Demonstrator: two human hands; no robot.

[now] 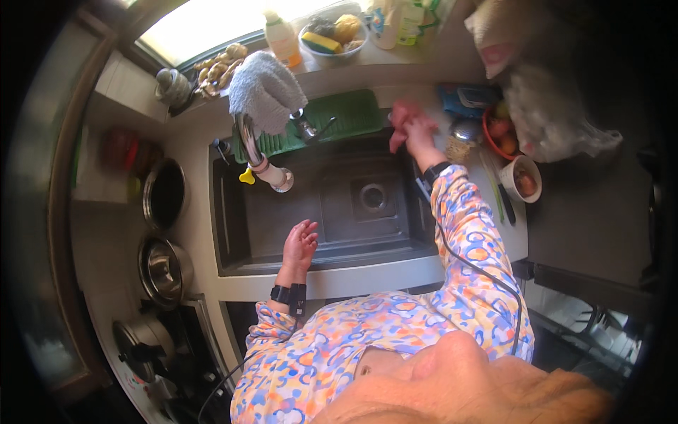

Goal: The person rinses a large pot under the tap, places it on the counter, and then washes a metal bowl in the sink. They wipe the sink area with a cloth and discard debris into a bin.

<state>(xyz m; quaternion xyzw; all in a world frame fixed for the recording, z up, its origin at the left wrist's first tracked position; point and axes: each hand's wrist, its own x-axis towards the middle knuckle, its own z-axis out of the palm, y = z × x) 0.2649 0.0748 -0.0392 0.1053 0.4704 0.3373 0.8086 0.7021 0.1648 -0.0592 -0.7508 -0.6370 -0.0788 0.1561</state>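
My right hand (420, 137) grips a crumpled pink cloth (406, 110) at the back right corner of the dark sink (286, 212), beside the green ribbed drain mat (344, 114). Over the sink's front edge hovers my left hand (301, 245), its fingers loosely curled and nothing seen in them. The curved faucet (248, 139) rises at the sink's back left, with a grey towel (265, 87) draped over it. A round drain (373, 197) shows in the sink floor.
Right of the sink lie a metal strainer (464, 130), a red bowl of produce (499, 132), a white cup (522, 179) and a knife (507, 204). Metal pots (165, 270) line the left counter. Bottles (282, 40) and a bowl of sponges (333, 55) stand on the sill.
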